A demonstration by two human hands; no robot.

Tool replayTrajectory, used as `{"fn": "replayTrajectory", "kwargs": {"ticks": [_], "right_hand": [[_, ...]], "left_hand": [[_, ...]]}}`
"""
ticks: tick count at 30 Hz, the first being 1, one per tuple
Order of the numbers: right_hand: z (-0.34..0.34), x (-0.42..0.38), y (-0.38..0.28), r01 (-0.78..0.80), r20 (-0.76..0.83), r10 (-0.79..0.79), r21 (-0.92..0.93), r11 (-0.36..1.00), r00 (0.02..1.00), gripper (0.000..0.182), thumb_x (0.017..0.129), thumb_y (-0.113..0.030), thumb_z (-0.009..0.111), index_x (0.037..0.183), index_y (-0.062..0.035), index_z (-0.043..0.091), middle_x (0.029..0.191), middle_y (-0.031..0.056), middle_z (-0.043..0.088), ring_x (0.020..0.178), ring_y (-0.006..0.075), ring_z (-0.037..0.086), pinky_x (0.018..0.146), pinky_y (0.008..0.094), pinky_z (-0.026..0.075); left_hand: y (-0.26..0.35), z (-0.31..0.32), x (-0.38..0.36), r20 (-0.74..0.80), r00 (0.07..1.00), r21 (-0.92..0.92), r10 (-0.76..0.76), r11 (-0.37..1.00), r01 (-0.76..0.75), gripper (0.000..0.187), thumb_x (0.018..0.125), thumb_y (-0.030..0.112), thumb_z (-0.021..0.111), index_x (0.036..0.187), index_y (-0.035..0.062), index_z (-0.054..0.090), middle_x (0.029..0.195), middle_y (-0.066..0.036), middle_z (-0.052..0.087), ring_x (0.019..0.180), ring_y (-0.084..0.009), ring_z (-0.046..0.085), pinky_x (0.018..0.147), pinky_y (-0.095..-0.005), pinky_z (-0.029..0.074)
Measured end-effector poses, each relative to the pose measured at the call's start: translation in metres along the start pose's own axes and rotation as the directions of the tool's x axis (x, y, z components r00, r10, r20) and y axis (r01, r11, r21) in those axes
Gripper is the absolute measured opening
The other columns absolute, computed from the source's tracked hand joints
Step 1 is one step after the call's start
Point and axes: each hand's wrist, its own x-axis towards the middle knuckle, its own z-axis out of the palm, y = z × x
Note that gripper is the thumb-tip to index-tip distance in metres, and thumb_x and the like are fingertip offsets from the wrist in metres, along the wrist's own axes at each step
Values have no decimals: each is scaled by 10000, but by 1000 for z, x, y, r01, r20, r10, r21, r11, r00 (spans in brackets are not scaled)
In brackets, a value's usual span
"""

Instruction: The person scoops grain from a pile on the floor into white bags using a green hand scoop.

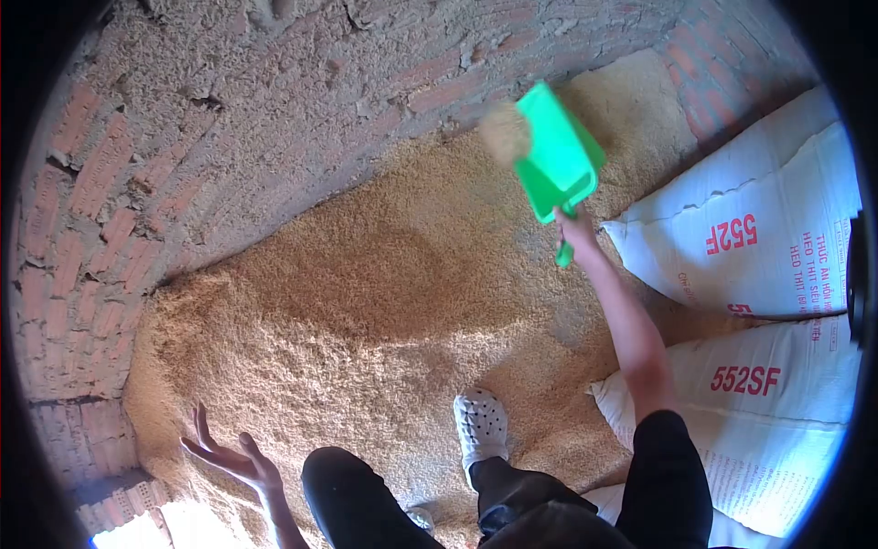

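My right hand (574,229) is closed around the handle of a bright green plastic scoop (558,151), held out at arm's length near the far brick wall. The scoop is tilted on its side, and a blurred clump of tan husks (506,134) hangs in the air at its left edge. Below it spreads a deep bed of the same loose, husk-like material (357,284). My left hand (240,462) is raised over the lower left of this bed, fingers spread, holding nothing.
Rough brick walls (302,110) enclose the bed at the back and left. Full white printed sacks (741,238) lean along the right side. My foot in a white clog (480,425) stands in the husks. Bright light enters at the lower left.
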Motion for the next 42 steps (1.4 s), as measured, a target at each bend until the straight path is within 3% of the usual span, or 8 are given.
{"fn": "replayTrajectory", "kwargs": {"ticks": [3,9,11,16,20,30,32,42], "right_hand": [[5,-32,-1,-173,-23,172,-67,983,985,370,911,-73,569,1236,-89,393,688,23,479,457,108,445,359,277,397],[14,44,-1,116,-364,-125,-48,992,923,545,902,-46,544,1390,-144,322,879,86,568,506,132,509,360,288,423],[34,40,-7,-80,-89,79,-7,997,993,576,903,-21,516,1415,-154,287,920,101,572,525,143,522,364,282,426],[42,-37,-44,-255,-12,257,89,963,966,462,892,18,521,1300,-137,368,730,44,472,482,118,435,378,281,421],[35,21,5,29,-262,39,253,967,964,419,880,44,508,1251,-100,378,751,54,498,475,124,446,379,286,434],[161,-164,34,-224,146,256,-200,954,956,423,902,11,504,1291,-44,345,770,93,527,497,113,468,385,245,452],[189,-213,40,-223,125,247,-176,959,961,328,880,-1,544,1180,-36,416,826,121,543,491,157,524,350,294,447],[263,-341,7,-115,413,171,-158,981,894,543,944,-62,464,1421,26,220,834,122,548,503,105,497,394,242,487]], "left_hand": [[0,7,-3,5,1000,20,-4,1000,4,807,922,521,464,1490,164,15,1379,-185,429,1277,-351,407,1083,-621,195],[6,13,2,25,999,-67,27,997,-25,796,932,517,446,1489,161,3,1399,-192,400,1288,-356,391,1089,-607,200],[9,15,5,30,999,-109,35,994,-31,797,934,512,447,1489,164,-7,1410,-195,382,1300,-354,375,1093,-606,198],[-1,9,1,41,999,-109,17,994,-13,799,928,521,431,1490,178,-21,1413,-182,383,1313,-364,357,1084,-643,193],[-8,5,-11,54,998,-166,-20,986,29,814,928,522,453,1491,173,-20,1420,-198,366,1311,-355,360,1093,-597,217],[-36,-20,-38,25,997,-258,-77,963,81,866,903,544,474,1489,176,-47,1413,-185,379,1303,-374,366,1073,-642,221],[-46,-31,-48,20,996,-288,-82,954,84,870,900,549,477,1489,179,-47,1408,-186,384,1307,-377,361,1072,-641,226],[-74,-78,-95,104,994,-321,38,947,-3,902,884,604,441,1483,184,-86,1466,-184,286,1357,-385,271,1075,-668,193]]}}
